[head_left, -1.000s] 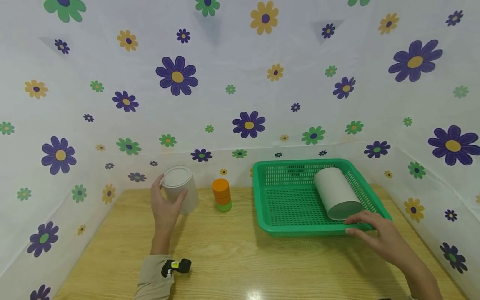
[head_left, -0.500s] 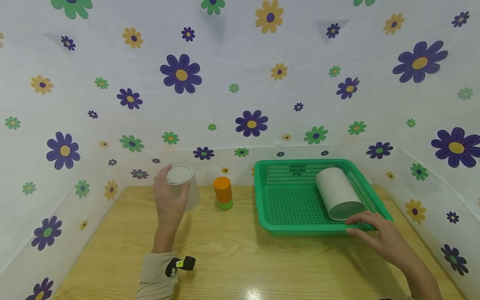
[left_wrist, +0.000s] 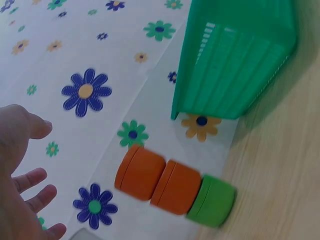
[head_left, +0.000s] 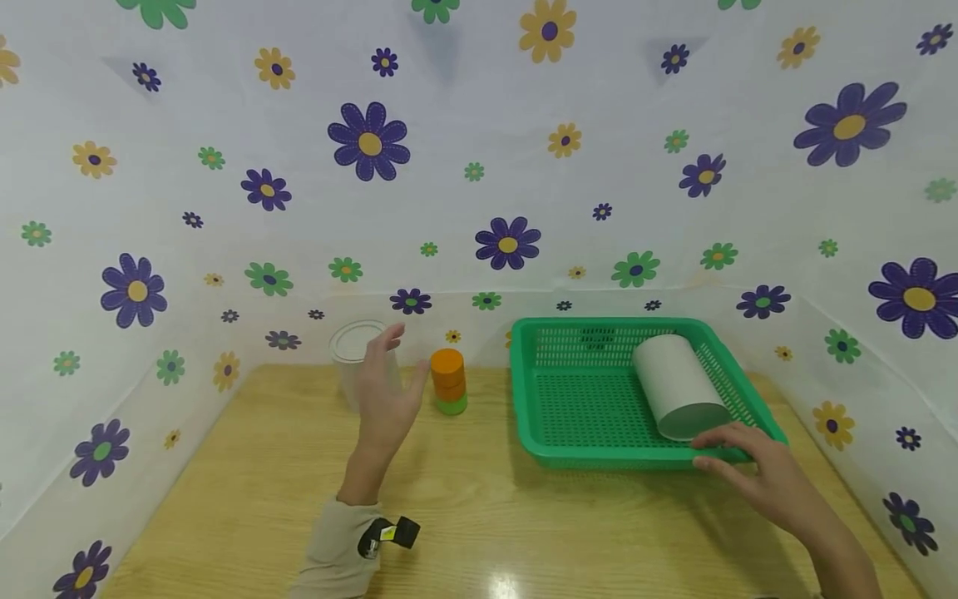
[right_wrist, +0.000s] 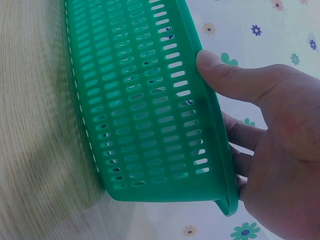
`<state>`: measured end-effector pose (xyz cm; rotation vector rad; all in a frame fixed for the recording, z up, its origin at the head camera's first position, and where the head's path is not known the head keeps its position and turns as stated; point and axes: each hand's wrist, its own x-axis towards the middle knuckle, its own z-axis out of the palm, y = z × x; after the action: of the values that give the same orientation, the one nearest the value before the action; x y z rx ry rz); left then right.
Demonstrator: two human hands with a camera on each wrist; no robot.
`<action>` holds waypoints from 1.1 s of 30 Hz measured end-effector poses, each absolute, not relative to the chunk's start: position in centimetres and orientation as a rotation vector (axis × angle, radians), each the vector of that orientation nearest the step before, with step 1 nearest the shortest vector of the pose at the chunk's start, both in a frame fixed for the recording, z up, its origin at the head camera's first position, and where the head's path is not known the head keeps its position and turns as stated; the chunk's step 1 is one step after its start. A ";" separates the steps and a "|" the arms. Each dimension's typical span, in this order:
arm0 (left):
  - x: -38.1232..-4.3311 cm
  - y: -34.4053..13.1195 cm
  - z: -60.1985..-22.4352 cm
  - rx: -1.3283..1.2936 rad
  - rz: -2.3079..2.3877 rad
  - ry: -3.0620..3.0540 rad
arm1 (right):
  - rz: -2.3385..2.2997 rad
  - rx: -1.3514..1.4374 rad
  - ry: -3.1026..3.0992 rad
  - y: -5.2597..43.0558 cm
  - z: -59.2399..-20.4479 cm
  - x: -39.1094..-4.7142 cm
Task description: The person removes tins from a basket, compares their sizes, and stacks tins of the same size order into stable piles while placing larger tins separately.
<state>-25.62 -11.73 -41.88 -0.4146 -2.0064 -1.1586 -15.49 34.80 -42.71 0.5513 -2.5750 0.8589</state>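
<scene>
My left hand is raised in front of a white canister, its fingers spread and holding nothing. The canister stands upright at the back left, partly hidden by that hand. Just right of the hand rises a stack of small round tubs, two orange over one green. In the left wrist view the orange tubs and green tub are apart from the fingers. My right hand grips the near rim of a green plastic basket, thumb on the outside, fingers over the edge.
A second white canister lies on its side in the basket's right part. The wooden table meets a flower-printed white sheet at the back and sides.
My left hand has let go of the white canister and moved right toward the tub stack, fingers spreading. The right hand stays on the basket rim.
</scene>
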 end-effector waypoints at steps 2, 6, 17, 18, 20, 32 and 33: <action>-25.5 -10.7 -41.7 -0.453 -1.204 -2.013 | 0.866 0.544 -2.567 34.8 -42.7 -15.5; -25.2 -8.7 -41.4 -0.494 -1.292 -2.004 | 0.873 0.549 -2.556 34.9 -42.8 -15.6; -25.4 -3.0 -40.8 -0.586 -1.477 -2.023 | 0.962 0.554 -2.564 35.1 -43.0 -15.7; -25.5 -2.6 -40.8 -0.592 -1.491 -2.026 | 0.966 0.552 -2.570 35.1 -43.0 -15.7; -25.6 -1.7 -40.7 -0.609 -1.513 -2.038 | 0.973 0.551 -2.580 35.2 -42.9 -15.6; -26.3 2.1 -41.8 -0.639 -1.641 -2.130 | 0.990 0.544 -2.584 35.1 -42.7 -15.4; -26.4 2.4 -41.9 -0.638 -1.634 -2.142 | 0.989 0.545 -2.588 35.1 -42.7 -15.4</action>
<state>-26.41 2.38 -41.89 -0.6377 -2.1415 -1.6344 -15.44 35.14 -42.72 0.5446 -2.5876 0.9894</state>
